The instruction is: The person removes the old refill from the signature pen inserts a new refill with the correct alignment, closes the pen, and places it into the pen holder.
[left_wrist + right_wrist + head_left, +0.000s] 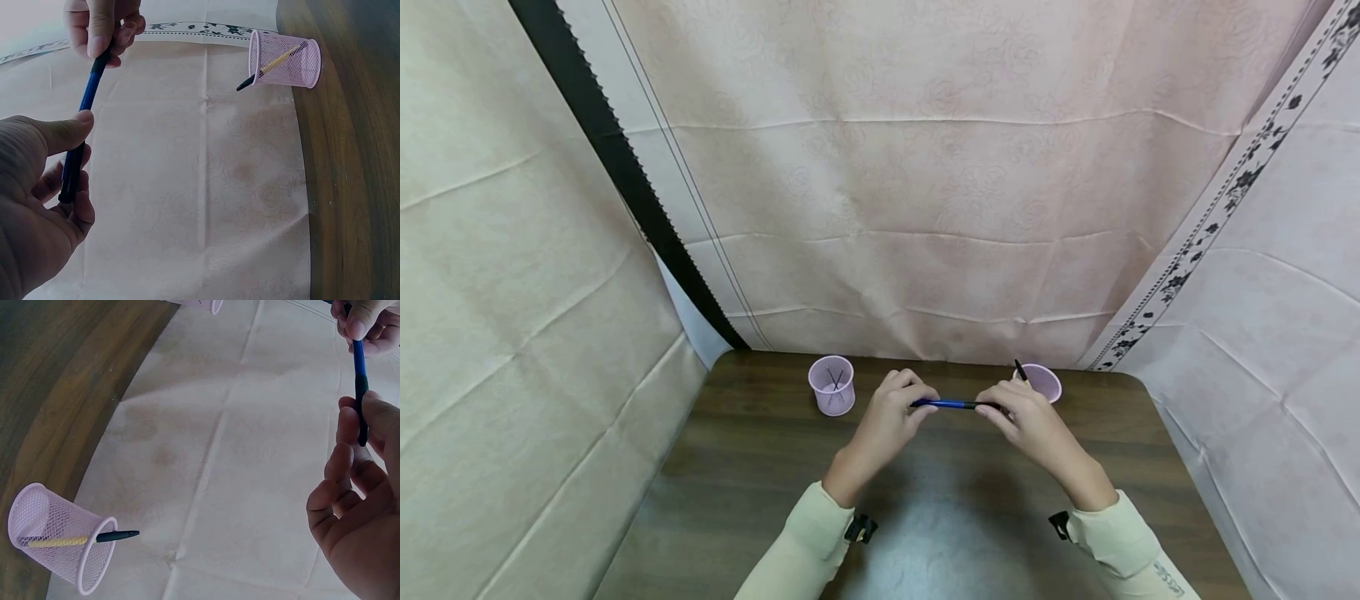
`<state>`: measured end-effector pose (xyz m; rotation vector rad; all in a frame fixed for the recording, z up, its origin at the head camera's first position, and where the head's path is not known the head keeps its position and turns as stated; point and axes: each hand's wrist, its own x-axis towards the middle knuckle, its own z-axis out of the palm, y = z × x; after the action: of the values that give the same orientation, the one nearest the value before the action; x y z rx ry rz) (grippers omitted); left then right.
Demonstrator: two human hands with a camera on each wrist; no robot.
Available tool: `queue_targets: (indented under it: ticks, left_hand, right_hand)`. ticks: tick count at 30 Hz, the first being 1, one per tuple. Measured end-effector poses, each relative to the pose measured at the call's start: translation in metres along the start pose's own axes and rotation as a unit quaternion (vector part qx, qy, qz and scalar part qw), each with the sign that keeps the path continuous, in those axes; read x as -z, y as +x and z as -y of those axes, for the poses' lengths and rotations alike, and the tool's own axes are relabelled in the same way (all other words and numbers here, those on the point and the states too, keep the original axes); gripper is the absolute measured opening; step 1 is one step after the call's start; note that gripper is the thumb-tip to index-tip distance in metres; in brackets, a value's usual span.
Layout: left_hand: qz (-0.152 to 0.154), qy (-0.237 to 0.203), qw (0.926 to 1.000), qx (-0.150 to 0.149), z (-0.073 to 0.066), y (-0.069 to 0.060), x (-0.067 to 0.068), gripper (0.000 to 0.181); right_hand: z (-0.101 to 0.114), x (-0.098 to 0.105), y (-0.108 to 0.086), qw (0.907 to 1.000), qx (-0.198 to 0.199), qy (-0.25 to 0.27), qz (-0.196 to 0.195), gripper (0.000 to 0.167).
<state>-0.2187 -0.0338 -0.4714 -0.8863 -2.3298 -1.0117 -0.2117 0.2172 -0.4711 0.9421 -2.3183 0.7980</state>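
Observation:
A blue pen [953,404] with a dark grip lies sideways between the two hands above the table. The left hand [889,417] pinches one end of it between thumb and fingers; the right hand [1033,423] pinches the dark end. In the left wrist view the pen [92,90] runs from the left hand [44,181] up to the right hand [103,28]. The right wrist view shows the pen [359,359] with its dark tip between the thumb and fingers of the right hand [362,506].
Behind the right hand, a pink mesh cup [1047,383] holds a yellow pen with a black end [117,536]. Another pink mesh cup [832,398], left of the left hand, has thin dark lines visible inside. Cloth hangs behind the wooden table [737,467].

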Motion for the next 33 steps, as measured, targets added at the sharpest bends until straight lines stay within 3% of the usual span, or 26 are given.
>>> queue_targets:
  ticks: [10,24,33]
  left_hand:
    - [-0.002,-0.006,1.0,-0.004,0.0016,0.001,-0.0009,0.011]
    - [0.013,-0.05,0.9979,0.037,0.0006,0.0003,-0.0006,0.011]
    - [0.032,-0.045,0.9974,0.047,0.0022,-0.0013,-0.0016,0.01]
  right_hand:
    - [0.0029,0.0004,-0.0003,0.9997,0.003,-0.017,-0.018,0.019]
    - [0.0044,-0.0025,-0.0037,0.9996,-0.012,-0.01,-0.024,0.028]
    - [0.0078,0.0042,-0.0053,0.9956,-0.087,-0.011,0.033,0.018]
